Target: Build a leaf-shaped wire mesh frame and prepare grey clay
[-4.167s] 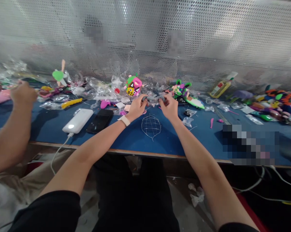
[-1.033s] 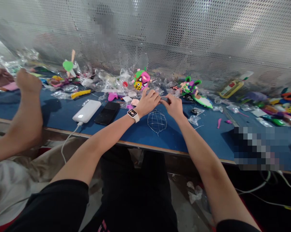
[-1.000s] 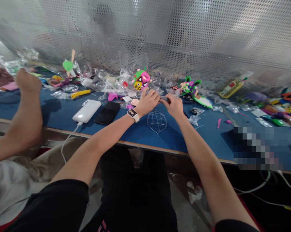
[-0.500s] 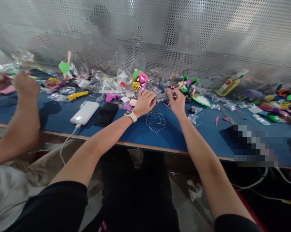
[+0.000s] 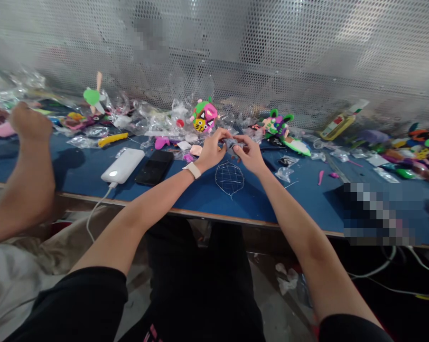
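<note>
Both hands meet over the far half of the blue table. Between their fingertips is a soft grey lump [image 5: 230, 142] that looks like modelling clay. My left hand [image 5: 213, 148], with a pale watch strap [image 5: 193, 170] at its wrist, pinches the lump from the left. From the right, my right hand [image 5: 250, 153] grips it with thumb and fingers. Just below the hands, a leaf-shaped wire frame [image 5: 229, 178] with crossing wires lies flat on the table, untouched.
A white power bank [image 5: 123, 166] with a cable and a black phone [image 5: 155, 167] lie left. Behind are a colourful cat-faced figure [image 5: 204, 116], a yellow cutter [image 5: 113, 139] and plastic wrappers. A bottle [image 5: 339, 126] leans at the back right. Another person's arm [image 5: 32, 166] is far left.
My hands have come together, the right one moving left. The grey lump now shows clearly between them, and my left wrist has turned. The wire frame has stayed in place.
</note>
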A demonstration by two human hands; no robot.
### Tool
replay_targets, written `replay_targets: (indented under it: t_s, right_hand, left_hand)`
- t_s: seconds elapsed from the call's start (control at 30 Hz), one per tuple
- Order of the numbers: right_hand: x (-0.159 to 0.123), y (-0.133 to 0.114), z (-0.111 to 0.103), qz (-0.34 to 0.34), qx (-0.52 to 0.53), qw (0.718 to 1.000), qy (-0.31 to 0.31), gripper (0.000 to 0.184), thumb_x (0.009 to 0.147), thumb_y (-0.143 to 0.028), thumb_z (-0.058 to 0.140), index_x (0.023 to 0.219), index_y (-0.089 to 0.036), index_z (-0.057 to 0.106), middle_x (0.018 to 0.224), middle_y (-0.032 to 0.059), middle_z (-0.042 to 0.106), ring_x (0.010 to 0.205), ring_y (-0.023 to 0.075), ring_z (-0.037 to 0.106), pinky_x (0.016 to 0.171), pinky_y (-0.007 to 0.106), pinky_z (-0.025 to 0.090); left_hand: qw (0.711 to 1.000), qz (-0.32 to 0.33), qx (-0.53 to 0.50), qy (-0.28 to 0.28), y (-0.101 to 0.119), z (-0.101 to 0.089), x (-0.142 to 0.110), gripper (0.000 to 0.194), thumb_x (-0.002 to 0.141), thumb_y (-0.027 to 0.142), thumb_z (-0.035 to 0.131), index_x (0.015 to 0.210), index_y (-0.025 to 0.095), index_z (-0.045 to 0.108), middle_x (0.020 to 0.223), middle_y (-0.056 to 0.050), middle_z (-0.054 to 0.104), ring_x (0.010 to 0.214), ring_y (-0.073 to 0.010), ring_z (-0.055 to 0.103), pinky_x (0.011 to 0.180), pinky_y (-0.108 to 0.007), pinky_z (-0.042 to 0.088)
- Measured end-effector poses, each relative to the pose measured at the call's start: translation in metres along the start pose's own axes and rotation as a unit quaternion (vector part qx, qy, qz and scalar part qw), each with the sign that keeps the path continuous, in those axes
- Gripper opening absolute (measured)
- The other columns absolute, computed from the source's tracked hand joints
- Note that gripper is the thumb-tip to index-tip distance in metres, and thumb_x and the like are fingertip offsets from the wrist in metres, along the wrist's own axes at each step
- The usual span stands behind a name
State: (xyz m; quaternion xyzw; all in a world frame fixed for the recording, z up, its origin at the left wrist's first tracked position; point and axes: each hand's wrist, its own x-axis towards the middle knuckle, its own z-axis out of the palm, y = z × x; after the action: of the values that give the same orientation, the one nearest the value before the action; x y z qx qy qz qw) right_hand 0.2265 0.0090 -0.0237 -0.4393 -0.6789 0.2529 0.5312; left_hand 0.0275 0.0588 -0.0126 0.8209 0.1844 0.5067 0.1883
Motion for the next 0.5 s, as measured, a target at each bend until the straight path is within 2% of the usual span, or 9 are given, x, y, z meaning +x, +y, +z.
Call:
replay_targets:
  t_s: [0.07,0.2,0.3,0.37,0.43,0.5]
  right_hand:
    - [0.0,-0.001,0.0,-0.011,-0.008,1.0,0.02,0.065,0.087,-0.08,0.074,0.131,-0.032,0.072,0.122,0.0076,0.075,0.071,0.0164,0.071,0.046,0.029,0.053]
    - [0.001,-0.005,-0.001,-0.023,-0.01,0.998,0.051,0.062,0.088,-0.079,0.074,0.127,-0.031,0.073,0.118,0.0072,0.076,0.075,0.016,0.07,0.05,0.027,0.053]
    - [0.0,-0.008,-0.001,-0.029,-0.018,0.998,0.057,0.064,0.09,-0.079,0.072,0.133,-0.032,0.069,0.12,0.0082,0.076,0.077,0.0175,0.07,0.055,0.03,0.056]
    - [0.0,-0.009,0.0,-0.037,-0.029,0.997,0.063,0.07,0.089,-0.08,0.071,0.141,-0.033,0.064,0.129,0.0107,0.074,0.088,0.022,0.072,0.061,0.034,0.061]
    - [0.0,-0.01,0.002,-0.042,-0.041,0.996,0.069,0.08,0.085,-0.083,0.074,0.146,-0.034,0.059,0.14,0.0126,0.069,0.102,0.0281,0.073,0.067,0.038,0.064]
    - [0.0,-0.009,0.003,-0.033,-0.037,0.996,0.074,0.086,0.081,-0.085,0.076,0.148,-0.034,0.057,0.139,0.0128,0.069,0.104,0.0299,0.073,0.065,0.04,0.064]
  left_hand:
    - [1.0,0.01,-0.021,-0.015,0.005,0.002,0.0,0.04,0.089,0.001,0.056,0.124,0.018,0.06,0.123,-0.011,0.078,0.118,-0.0223,0.076,0.105,-0.041,0.061]
    - [0.998,0.014,-0.056,-0.04,0.01,0.008,0.0,0.05,0.094,0.004,0.055,0.142,0.02,0.055,0.133,-0.013,0.078,0.13,-0.0241,0.073,0.112,-0.044,0.06]
    - [0.996,0.014,-0.069,-0.06,0.016,0.014,-0.001,0.065,0.093,0.002,0.05,0.155,0.022,0.043,0.149,-0.014,0.07,0.145,-0.0247,0.065,0.126,-0.05,0.052]
    - [0.995,0.013,-0.06,-0.08,0.022,0.015,-0.002,0.081,0.087,0.0,0.049,0.163,0.024,0.033,0.162,-0.016,0.058,0.155,-0.0256,0.056,0.132,-0.053,0.045]
    - [0.994,0.015,-0.046,-0.096,0.03,0.015,-0.002,0.093,0.084,0.001,0.051,0.169,0.026,0.022,0.169,-0.018,0.049,0.159,-0.0276,0.051,0.132,-0.055,0.045]
    - [0.994,0.022,-0.035,-0.104,0.035,0.013,-0.002,0.095,0.089,0.005,0.054,0.172,0.027,0.014,0.169,-0.02,0.049,0.158,-0.0299,0.052,0.13,-0.057,0.047]
